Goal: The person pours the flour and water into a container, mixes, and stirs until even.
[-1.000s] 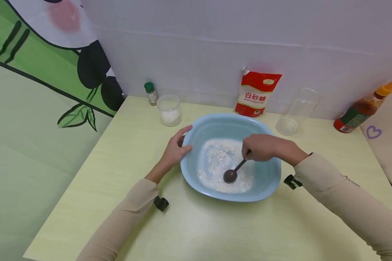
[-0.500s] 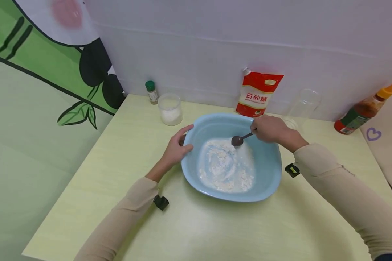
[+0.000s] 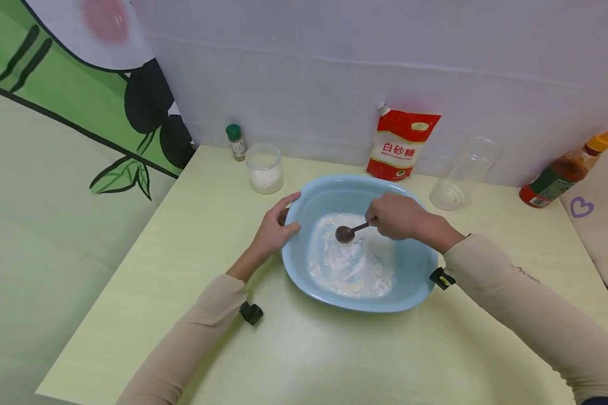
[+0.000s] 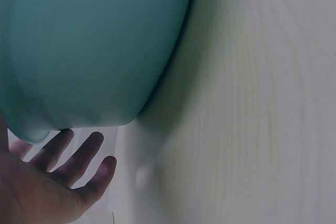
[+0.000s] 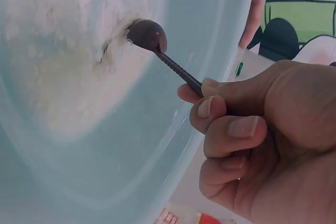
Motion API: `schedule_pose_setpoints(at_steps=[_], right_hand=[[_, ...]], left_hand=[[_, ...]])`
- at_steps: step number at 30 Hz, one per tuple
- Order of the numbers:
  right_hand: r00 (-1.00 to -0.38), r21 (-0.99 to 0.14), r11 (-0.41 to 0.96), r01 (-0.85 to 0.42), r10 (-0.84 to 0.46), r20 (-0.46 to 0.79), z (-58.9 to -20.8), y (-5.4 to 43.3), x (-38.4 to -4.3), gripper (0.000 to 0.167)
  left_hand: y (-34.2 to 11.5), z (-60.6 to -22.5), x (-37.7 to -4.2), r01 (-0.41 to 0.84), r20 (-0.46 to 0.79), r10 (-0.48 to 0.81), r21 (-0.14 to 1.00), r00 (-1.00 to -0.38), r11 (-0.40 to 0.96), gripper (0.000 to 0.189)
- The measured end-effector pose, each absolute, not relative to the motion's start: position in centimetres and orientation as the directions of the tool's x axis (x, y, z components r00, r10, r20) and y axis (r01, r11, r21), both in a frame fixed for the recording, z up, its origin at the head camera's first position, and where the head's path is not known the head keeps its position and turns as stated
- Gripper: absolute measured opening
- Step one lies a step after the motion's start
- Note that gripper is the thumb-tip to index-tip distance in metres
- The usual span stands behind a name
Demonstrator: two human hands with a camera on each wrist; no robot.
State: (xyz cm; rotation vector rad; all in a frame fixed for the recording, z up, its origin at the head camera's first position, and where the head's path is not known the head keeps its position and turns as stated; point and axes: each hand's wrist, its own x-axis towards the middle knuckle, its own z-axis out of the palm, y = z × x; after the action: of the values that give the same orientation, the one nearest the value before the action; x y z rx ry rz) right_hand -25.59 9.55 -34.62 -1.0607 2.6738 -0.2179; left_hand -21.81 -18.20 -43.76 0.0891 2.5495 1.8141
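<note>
Spoon (image 5: 148, 35), likely light, stiff, handle (image 5: 181, 72) pinched between your right fingers (image 5: 226, 137); good spot! Left fingers (image 4: 79, 163), part-open, clasp the slick-looking basin (image 4: 89, 51).

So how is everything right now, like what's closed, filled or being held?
Blue basin: right way up, rim held by the left hand
White mix: smeared, lumpy
Brown spoon: held by the right hand, dipped in the mix
Green-topped jar: capped
Short glass: partly filled, white stuff
Red pouch: standing
Tall glass: standing, contents unclear
Sauce bottle: standing, capped
</note>
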Motion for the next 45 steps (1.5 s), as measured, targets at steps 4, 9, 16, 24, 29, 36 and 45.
schedule_pose_setpoints(at_steps=[4,9,16,24,29,36,45], right_hand=[[-0.684,-0.219,0.703,-0.677,-0.710,-0.166,-34.9,9.4,-24.2,0.013],[-0.689,-0.228,0.713,-0.663,-0.701,-0.187,-34.8,9.9,-22.9,0.016],[-0.716,-0.253,0.760,-0.599,-0.650,-0.256,-34.3,11.9,-22.5,0.015],[-0.766,-0.210,0.816,-0.538,-0.577,-0.283,-34.4,14.5,-24.2,0.016],[-0.826,-0.175,0.856,-0.486,-0.516,-0.227,-34.3,15.1,-25.6,0.017],[-0.821,-0.224,0.845,-0.485,-0.528,-0.217,-34.9,13.9,-26.5,0.022],[-0.790,-0.208,0.815,-0.541,-0.577,-0.207,-34.9,11.3,-24.8,0.015]], left_hand=[[-18.2,-44.0,-21.7,0.037,0.022,0.050,0.943,-0.999,0.331,0.073],[-18.2,-44.1,-21.6,0.046,0.031,0.049,0.941,-0.998,0.336,0.073],[-18.2,-43.8,-21.7,0.061,0.047,0.052,0.938,-0.998,0.340,0.074],[-18.0,-43.8,-21.7,0.061,0.047,0.050,0.939,-0.998,0.339,0.073],[-18.0,-43.7,-21.6,0.059,0.044,0.054,0.939,-0.998,0.339,0.073],[-17.9,-43.7,-21.7,0.062,0.045,0.058,0.939,-0.997,0.339,0.073],[-18.0,-43.6,-21.6,0.068,0.052,0.056,0.937,-0.997,0.342,0.072]])
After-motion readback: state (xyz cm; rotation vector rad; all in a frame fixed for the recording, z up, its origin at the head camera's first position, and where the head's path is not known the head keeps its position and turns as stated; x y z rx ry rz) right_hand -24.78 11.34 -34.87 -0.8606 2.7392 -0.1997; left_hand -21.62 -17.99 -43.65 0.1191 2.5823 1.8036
